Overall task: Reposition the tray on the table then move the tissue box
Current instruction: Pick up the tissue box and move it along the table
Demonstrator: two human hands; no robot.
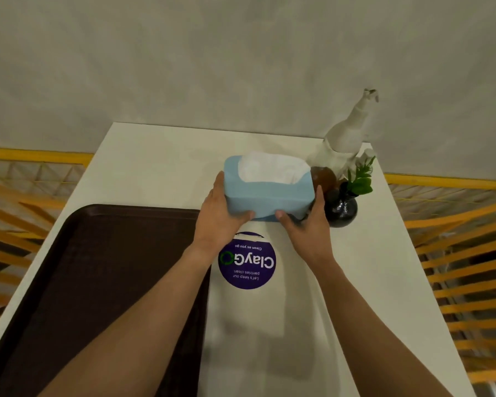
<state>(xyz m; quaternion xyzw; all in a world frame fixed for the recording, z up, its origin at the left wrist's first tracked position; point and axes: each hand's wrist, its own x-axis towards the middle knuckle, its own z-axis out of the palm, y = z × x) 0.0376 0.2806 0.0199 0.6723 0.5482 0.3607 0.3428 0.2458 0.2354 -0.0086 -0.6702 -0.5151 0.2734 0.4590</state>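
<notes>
A light blue tissue box (267, 193) with white tissue showing at its top sits at the middle of the white table (370, 267). My left hand (219, 216) grips its left end and my right hand (304, 227) grips its right end, thumbs on the near side. Its near edge looks slightly raised off the table. A dark brown tray (98, 282) lies flat on the table's left side, under my left forearm, and it hangs a little over the left edge.
Just right of the box stand a black round vase (341, 209) with green leaves, a brown object (324, 176) and a white spray bottle (347, 138). A purple round sticker (246, 260) lies on the table between my wrists. Yellow slatted seating flanks both sides.
</notes>
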